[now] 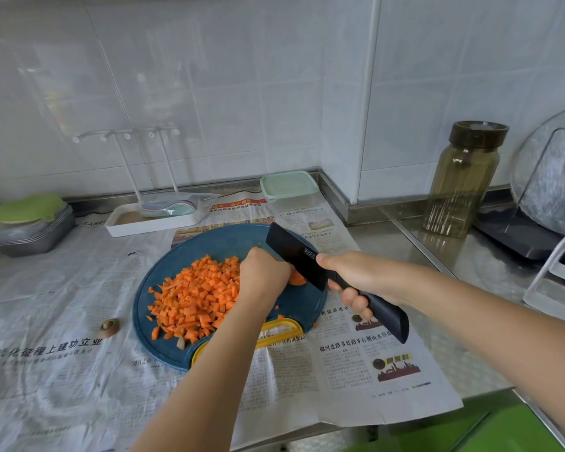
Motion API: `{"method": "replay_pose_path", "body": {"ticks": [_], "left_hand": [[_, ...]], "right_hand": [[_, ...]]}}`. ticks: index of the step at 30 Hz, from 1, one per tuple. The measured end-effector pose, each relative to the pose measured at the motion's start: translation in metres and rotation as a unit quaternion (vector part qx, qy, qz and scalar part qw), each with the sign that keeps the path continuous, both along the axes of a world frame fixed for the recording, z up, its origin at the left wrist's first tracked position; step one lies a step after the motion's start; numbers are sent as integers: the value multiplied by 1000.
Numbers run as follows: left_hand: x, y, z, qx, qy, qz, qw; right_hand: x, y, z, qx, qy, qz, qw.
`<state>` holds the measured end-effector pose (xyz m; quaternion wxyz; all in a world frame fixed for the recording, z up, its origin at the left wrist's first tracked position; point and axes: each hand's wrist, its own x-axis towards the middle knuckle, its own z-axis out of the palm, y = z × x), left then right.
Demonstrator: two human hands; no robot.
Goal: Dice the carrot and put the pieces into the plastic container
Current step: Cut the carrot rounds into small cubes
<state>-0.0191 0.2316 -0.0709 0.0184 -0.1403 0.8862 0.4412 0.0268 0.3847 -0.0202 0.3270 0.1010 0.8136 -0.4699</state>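
Note:
A heap of diced carrot (196,298) lies on the round blue cutting board (229,238). My left hand (263,275) sits curled on the board over the uncut carrot strips (297,278), holding them down. My right hand (356,282) grips the black handle of a black cleaver (296,256), whose blade stands right beside my left knuckles over the strips. The plastic container (289,189), clear with a pale green lid on, stands at the back by the wall.
Newspaper (340,370) covers the counter. A carrot end (109,327) lies left of the board. A white tray (150,220), a grey box with a green lid (30,220), a brown jar (463,181) and a rack with a glass lid (548,190) stand around.

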Motion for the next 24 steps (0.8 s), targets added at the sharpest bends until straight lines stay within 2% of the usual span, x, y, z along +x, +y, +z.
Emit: {"method": "replay_pose_path", "body": {"ticks": [6,13,15,17,21,24], "left_hand": [[2,0,-1,8,24,-3,1000],[9,1,1,-21,24,-29,999],[10,0,3,-20,15,-31,999],[10,-2,5,-18,4,-33,999],[8,-5,11,-2,-15,-46,999],[6,-6,12,-8,-19,-37,999]], "right_hand": [[0,-9,-12,20,1,-6,1000],[13,-30,-28,143,135,20,980],[16,-30,-29,149,149,25,977],[17,-25,-29,131,135,19,982],[17,-13,-23,21,84,-25,996],[18,-5,-12,-13,73,-43,996]]}}
